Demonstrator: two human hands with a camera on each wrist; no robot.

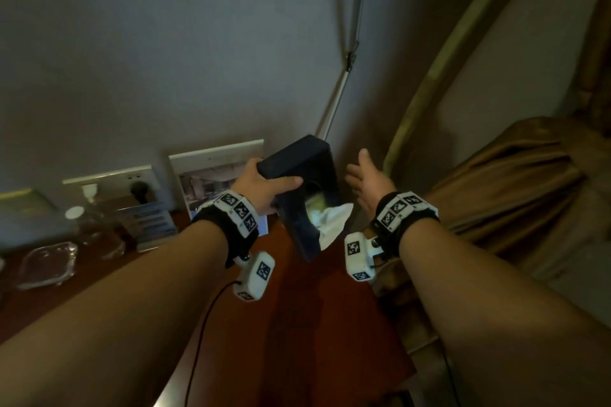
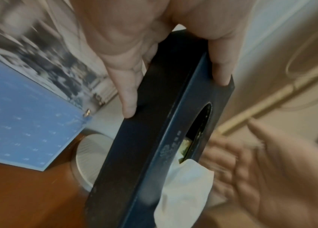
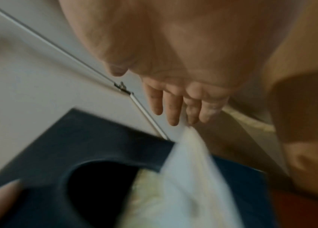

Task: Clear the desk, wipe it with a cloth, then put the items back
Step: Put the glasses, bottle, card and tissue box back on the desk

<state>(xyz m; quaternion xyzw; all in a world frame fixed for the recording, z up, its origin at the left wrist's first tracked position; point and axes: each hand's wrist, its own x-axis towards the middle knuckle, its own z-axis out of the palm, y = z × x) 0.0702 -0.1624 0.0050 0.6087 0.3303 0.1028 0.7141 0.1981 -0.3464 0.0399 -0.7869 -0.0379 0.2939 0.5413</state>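
— What colours do you see on your desk point(image 1: 297, 324)?
— Reddish-brown wood. Your tissue box point(image 1: 299, 175) is dark navy, its tissue point(image 1: 332, 220) white.
— And by the back edge?
— A booklet point(image 2: 17, 123), pale blue with white specks under a grey photo.

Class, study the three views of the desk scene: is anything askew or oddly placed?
Yes. The dark tissue box is off the desk, tipped steeply in the left hand, and a white tissue hangs from its opening. The right hand is open beside it.
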